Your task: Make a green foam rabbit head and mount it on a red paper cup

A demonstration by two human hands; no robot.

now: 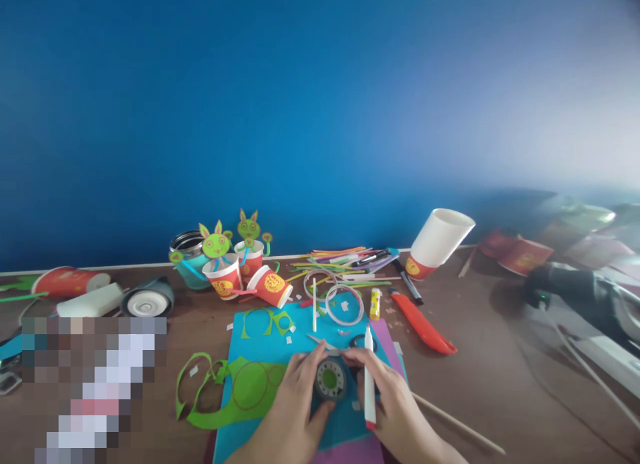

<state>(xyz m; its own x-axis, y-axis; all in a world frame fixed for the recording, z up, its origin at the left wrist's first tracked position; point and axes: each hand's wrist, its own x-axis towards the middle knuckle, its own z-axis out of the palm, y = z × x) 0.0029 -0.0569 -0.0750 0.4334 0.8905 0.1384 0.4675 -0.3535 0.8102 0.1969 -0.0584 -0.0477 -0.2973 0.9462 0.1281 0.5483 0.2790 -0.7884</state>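
Observation:
My left hand (295, 401) is closed round a roll of tape (331, 379), a grey ring with green showing through its middle. In my right hand (393, 401) is a white marker (369, 377) with a red end, pointing away from me. Scissors (363, 343) with black handles lie by the right fingers, partly hidden; whether that hand also grips them I cannot tell. Beneath both hands are blue sheets (295, 317). Green paper (250, 384) with drawn circles lies under my left wrist, and cut green scraps (200, 364) curl beside it.
Red paper cups (223, 277) with green animal faces stand at the back. Behind the sheets are clear rings (345, 304), a glue stick (375, 304) and coloured strips (345, 257). To the right are a red cutter (423, 324), a tall white cup (440, 241) and a wooden stick (460, 424).

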